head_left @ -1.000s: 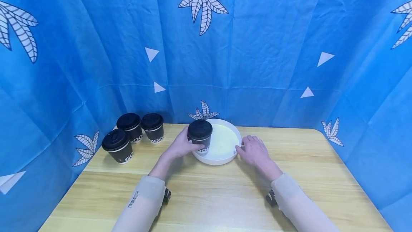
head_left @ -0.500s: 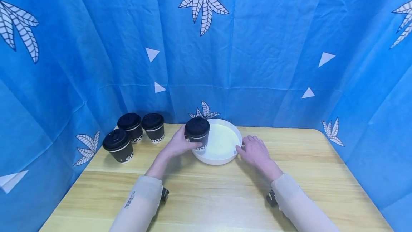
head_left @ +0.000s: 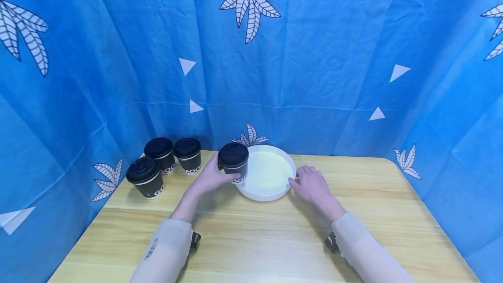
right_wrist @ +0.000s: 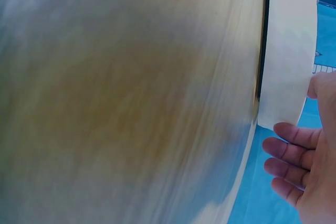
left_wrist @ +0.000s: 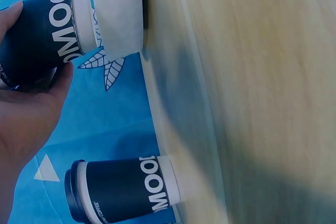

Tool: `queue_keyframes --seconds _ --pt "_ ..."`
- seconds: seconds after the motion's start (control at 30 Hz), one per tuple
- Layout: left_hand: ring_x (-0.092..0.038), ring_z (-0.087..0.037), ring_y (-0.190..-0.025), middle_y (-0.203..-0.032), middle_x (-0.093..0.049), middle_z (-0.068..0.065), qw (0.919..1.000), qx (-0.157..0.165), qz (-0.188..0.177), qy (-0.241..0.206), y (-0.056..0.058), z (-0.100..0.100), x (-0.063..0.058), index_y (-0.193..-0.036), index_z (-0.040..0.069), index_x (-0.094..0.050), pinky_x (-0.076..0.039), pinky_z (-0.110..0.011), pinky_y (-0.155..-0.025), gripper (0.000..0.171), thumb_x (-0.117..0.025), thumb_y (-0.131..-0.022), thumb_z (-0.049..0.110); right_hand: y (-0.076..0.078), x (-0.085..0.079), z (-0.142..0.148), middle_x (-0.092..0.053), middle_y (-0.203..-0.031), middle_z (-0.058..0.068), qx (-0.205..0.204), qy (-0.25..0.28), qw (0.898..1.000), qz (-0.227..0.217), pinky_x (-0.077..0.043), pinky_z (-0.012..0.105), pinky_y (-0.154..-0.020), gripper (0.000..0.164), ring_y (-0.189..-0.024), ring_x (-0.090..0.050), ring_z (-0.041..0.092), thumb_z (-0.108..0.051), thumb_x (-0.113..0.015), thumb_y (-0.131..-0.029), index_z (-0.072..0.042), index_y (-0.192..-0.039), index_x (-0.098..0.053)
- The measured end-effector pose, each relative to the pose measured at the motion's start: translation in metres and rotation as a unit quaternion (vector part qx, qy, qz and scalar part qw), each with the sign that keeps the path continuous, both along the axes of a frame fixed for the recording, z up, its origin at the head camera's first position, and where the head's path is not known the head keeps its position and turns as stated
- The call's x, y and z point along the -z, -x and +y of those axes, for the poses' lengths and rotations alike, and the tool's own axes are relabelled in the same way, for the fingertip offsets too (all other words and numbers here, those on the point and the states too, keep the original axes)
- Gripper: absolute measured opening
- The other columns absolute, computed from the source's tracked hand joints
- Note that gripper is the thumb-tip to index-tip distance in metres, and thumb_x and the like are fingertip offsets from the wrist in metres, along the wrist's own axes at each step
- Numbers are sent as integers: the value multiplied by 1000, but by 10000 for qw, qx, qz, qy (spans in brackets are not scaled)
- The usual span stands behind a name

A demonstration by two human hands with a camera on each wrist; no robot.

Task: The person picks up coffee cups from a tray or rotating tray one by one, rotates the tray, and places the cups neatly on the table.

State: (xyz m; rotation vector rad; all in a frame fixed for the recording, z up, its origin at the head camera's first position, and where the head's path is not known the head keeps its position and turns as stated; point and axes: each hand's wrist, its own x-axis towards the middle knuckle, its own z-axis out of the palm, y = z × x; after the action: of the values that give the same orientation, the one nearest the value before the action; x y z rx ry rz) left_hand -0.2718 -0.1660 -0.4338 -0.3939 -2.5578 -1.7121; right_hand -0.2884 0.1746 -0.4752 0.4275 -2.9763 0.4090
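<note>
In the head view my left hand holds a black paper coffee cup with a black lid, upright over the left rim of a round white tray. Its thumb and fingers curl round the cup's side. From the left wrist, the held cup has its pale base by the top edge of the tray's wall. At the tray's right side my right hand pinches the rim. There the right wrist view has the thumb at the wall's upper edge and the forefinger against its outside.
Three more lidded cups stand on the wooden table at the left: a front cup, a back cup and a right cup. A blue patterned curtain hangs behind the table and along both sides.
My left hand has carried the cup leftward, from over the tray's left part to its left rim. The right hand and the tray stay in place.
</note>
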Motion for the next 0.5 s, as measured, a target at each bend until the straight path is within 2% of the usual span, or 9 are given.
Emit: queue_keyframes --seconds 0.33,0.5 --pt "-49 -39 -139 -150 -51 -19 9997 -190 87 -92 -6 -13 3 -153 4 -40 -37 -55 -119 89 -89 -79 9 1 1 0 -60 -102 8 -13 -16 10000 -17 -48 46 -88 45 -100 -53 29 -46 -55 -103 -4 -113 -64" --pt "-51 -39 -137 -148 -52 -20 9989 -460 114 -17 -9 -19 4 -152 2 -39 -40 -54 -118 88 -89 -80 9 1 1 0 -60 -102 8 -21 1 10000 -23 -48 47 -88 45 -100 -54 29 -46 -55 -102 -4 -113 -64"
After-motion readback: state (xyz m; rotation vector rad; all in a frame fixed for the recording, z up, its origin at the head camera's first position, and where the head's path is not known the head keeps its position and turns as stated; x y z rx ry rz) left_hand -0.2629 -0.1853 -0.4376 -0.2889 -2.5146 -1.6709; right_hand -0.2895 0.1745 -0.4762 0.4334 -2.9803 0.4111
